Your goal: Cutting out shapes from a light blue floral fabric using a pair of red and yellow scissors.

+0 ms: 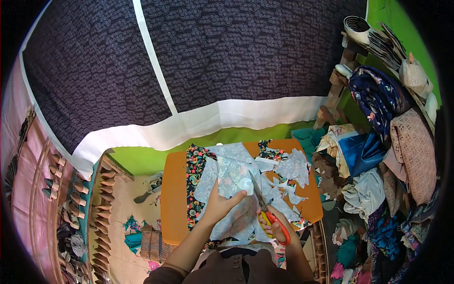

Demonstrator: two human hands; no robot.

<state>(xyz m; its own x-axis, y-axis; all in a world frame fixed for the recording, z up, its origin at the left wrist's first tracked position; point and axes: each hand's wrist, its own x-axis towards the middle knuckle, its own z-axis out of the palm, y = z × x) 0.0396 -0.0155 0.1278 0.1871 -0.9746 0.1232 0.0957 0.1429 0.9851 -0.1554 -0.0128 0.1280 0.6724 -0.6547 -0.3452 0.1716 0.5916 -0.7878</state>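
Observation:
My left hand (221, 206) is closed on a pale, translucent sheet (228, 177), its thumb lying over the lower edge and its other fingers partly hidden. In my right hand (280, 221) is a pair of scissors (266, 213) with red and yellow handles. The blades point up and away, just right of the sheet; whether they touch it I cannot tell. Below lies fabric showing its pale grey side (227, 225), with a dark floral side (193, 165) along the left. Cut scraps (293, 166) are spread at the right of the orange-brown table (173, 201).
Heaped cloth and bags, including a patterned pinkish bundle (412, 156) and a blue cloth (362, 154), crowd the right. Racks of wooden shoe lasts (101, 222) stand on the left. Dark patterned cloth with a white border (246, 52) hangs beyond the table. Scraps lie on the tiled floor (124, 196).

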